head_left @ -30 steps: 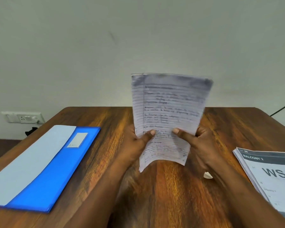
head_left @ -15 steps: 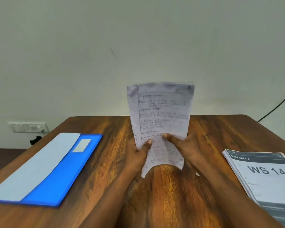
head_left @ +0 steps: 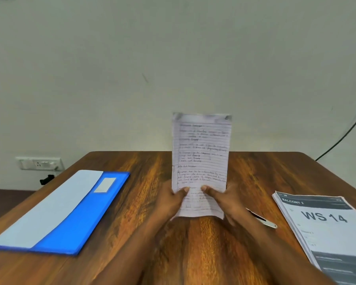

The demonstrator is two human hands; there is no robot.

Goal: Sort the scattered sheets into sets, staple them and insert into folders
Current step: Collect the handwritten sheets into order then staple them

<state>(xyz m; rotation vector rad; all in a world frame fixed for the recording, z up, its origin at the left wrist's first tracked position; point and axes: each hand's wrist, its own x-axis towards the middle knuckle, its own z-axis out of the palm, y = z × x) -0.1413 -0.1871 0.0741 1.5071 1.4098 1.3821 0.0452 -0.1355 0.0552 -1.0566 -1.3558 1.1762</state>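
Both hands, left hand (head_left: 171,202) and right hand (head_left: 228,204), fingers pinching the handwritten sheets (head_left: 200,153) low, top unsupported above thumbs: light, floppy, likely needs a higher grip.

A plain pale wall (head_left: 173,58) rises behind a brown wooden table (head_left: 255,175). A white socket (head_left: 39,163) sits on the wall past the table's left edge; a dark cable (head_left: 345,134) runs down past its far right corner.

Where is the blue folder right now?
In the head view the blue folder lies flat on the left side of the wooden table, left of the hands holding the handwritten sheets, with a pale sheet lying on it.
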